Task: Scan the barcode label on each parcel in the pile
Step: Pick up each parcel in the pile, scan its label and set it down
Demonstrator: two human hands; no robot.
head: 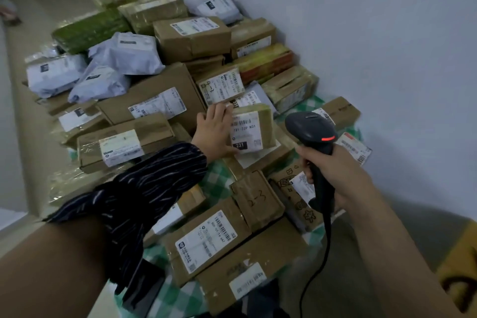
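A pile of brown cardboard parcels and grey poly bags lies along the wall on a green checked cloth point(214, 183). My left hand point(213, 130) holds the left side of a small taped parcel point(254, 128), thumb under it, and the white barcode label marked 231 faces up. My right hand point(333, 170) grips the handle of a black corded barcode scanner point(313, 129). The scanner head sits just right of that parcel and shows a red light.
Larger boxes with labels lie near me, one marked 2-3 point(256, 199). Another box marked 4-3 point(222, 84) sits behind the held parcel. Grey bags point(124, 55) and green-wrapped parcels point(90, 29) lie at the far left. The white wall point(374, 33) runs along the right.
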